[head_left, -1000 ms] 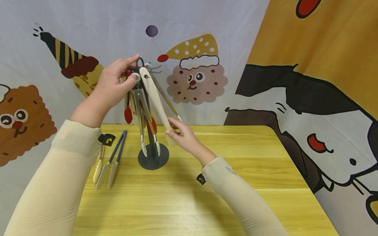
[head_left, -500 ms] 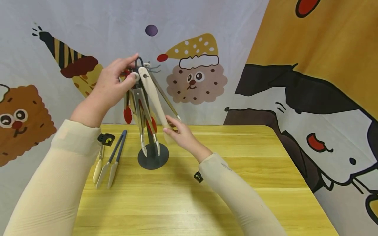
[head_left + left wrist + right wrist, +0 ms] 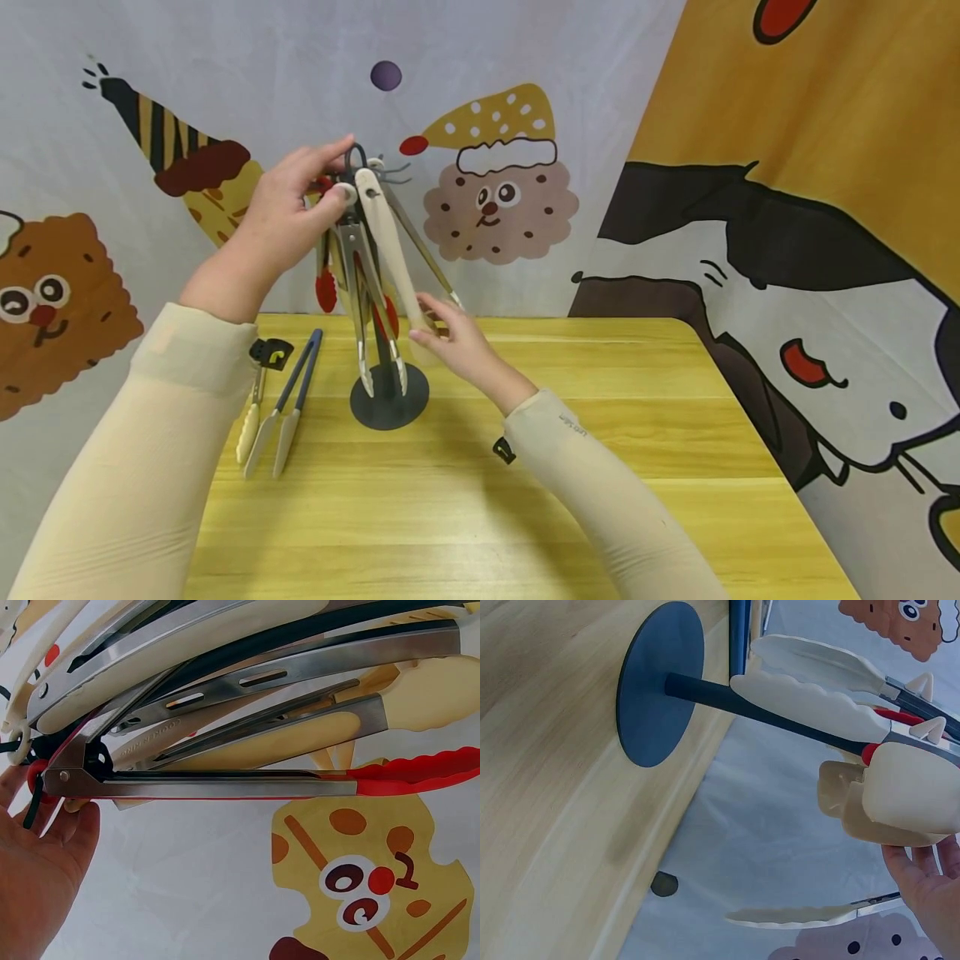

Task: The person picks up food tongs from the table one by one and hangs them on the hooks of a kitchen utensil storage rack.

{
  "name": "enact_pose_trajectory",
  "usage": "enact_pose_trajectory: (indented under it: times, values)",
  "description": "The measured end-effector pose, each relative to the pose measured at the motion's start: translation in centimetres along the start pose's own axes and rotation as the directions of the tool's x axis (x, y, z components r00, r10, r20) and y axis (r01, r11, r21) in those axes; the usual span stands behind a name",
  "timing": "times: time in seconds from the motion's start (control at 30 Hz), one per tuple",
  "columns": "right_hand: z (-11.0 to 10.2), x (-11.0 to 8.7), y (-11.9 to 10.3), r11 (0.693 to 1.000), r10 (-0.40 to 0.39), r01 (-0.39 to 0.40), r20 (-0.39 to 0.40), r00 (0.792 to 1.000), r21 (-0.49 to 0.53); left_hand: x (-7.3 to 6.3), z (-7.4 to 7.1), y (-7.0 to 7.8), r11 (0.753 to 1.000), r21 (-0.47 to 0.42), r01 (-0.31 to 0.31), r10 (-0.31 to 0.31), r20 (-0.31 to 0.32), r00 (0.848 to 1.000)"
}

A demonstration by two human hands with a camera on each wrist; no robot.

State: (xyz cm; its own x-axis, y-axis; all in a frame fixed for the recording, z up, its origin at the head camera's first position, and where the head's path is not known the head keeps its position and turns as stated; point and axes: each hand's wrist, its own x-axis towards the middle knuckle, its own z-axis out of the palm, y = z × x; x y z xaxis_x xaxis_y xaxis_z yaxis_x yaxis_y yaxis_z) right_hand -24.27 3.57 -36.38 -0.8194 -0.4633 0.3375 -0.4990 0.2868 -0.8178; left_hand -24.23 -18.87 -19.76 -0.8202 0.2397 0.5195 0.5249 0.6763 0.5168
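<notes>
My left hand [image 3: 288,208] is at the top of a dark stand [image 3: 390,400] hung with several tongs. Its fingers and thumb grip the stand's top near the loop, beside the end of the red-tipped tongs [image 3: 420,772]. My right hand [image 3: 468,346] pinches the lower end of the cream tongs [image 3: 390,237], which hang tilted to the right with their holed top at the stand. In the right wrist view the two broad cream ends [image 3: 911,787] lie over the fingertips. White-tipped metal tongs [image 3: 362,333] hang in front, apart from the right hand.
Blue-handled tongs [image 3: 288,417] and cream-tipped tongs [image 3: 250,433] lie on the wooden table [image 3: 465,533] left of the stand. Other tongs hang close around the post, one pair [image 3: 802,916] sticking out to the right. A printed cloth [image 3: 637,50] hangs behind the table.
My right hand has shifted slightly left, and the lower end of the cream tongs has swung a little toward the stand's post. The left hand stays at the stand's top.
</notes>
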Motion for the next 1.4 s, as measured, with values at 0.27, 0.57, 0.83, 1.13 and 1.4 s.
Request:
enact_pose_trajectory:
  times: [0.27,0.57,0.83,1.13,1.4]
  values:
    - [0.1,-0.4,-0.5,0.995,-0.004,0.009,0.043,0.999,-0.104,0.0,-0.1,0.1,1.0,0.0,0.004,-0.004,0.002,1.0]
    - [-0.2,-1.1,-0.2,0.997,-0.057,0.057,0.005,0.998,-0.059,0.0,-0.4,0.1,1.0,0.008,0.017,-0.017,0.029,0.999]
    - [-1.0,-1.8,0.2,0.996,-0.074,0.073,-0.013,0.997,-0.051,-0.2,-0.8,0.3,0.999,0.034,0.035,-0.037,0.059,0.998]
    - [-2.5,-2.3,0.2,0.997,-0.064,0.063,-0.01,0.998,-0.052,0.1,-0.9,0.2,0.997,0.079,-0.016,0.013,0.036,0.999]
    - [-5.7,-1.2,-0.9,0.985,-0.127,0.125,-0.007,0.992,-0.117,0.3,-1.0,0.2,0.996,0.083,-0.033,0.028,0.057,0.998]
